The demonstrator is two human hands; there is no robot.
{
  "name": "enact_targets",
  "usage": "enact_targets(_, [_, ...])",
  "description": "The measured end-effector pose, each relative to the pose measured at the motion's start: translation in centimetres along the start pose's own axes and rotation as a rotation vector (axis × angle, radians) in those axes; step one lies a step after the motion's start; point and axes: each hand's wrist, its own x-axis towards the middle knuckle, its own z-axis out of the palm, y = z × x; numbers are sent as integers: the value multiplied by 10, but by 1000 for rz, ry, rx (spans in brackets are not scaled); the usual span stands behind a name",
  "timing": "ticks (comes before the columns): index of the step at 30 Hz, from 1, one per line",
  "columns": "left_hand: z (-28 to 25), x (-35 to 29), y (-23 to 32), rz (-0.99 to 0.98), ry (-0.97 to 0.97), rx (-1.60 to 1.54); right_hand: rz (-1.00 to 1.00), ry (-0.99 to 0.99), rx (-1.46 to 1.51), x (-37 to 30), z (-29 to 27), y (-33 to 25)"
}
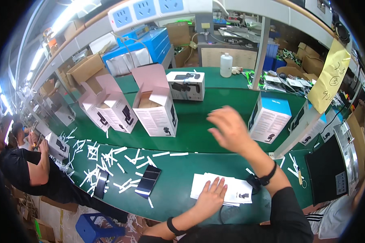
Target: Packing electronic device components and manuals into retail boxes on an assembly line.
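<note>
The left hand (210, 198) lies flat on a small stack of white paper sheets with printing (238, 197). Its fingers are almost straight and a little apart. They press on the top sheet and do not grip it. The stack sits on the smooth green table (178, 164), close to the person.

The right hand (231, 131) is up over the far part of the table. Its fingers are a bit bent and spread, and I see nothing in them. They look blurry. To its left are three tall white cardboard boxes with pinkish flaps standing up (156, 115). To its right is a white cardboard box with a bright blue top (271, 119).

Left of the paper stack lie two flat, dark, shiny slabs (149, 181) and lots of thin white paper strips (108, 158). At far left, another person in black clothes (18, 172) touches a white box with a dark picture (57, 146).
</note>
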Motion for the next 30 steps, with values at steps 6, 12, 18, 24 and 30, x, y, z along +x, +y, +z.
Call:
enact_targets(6, [-16, -2, -17, 3, 106, -137, -304, -281, -70, 83, 121, -18])
enact_targets(12, [-53, -33, -49, -222, 503, -450, -50, -401, -204, 83, 193, -9])
enact_targets(18, [-106, -52, -67, -751, 733, -806, 95, -401, -147, 106, 173, 11])
enact_targets(24, [-125, -42, -80, -550, 1356, -1321, 5, -286, -168, 100, 191, 13])
enact_targets(30, [-132, 4, -105, -345, 1245, -1386, 160, -340, -250, 97, 192, 7])
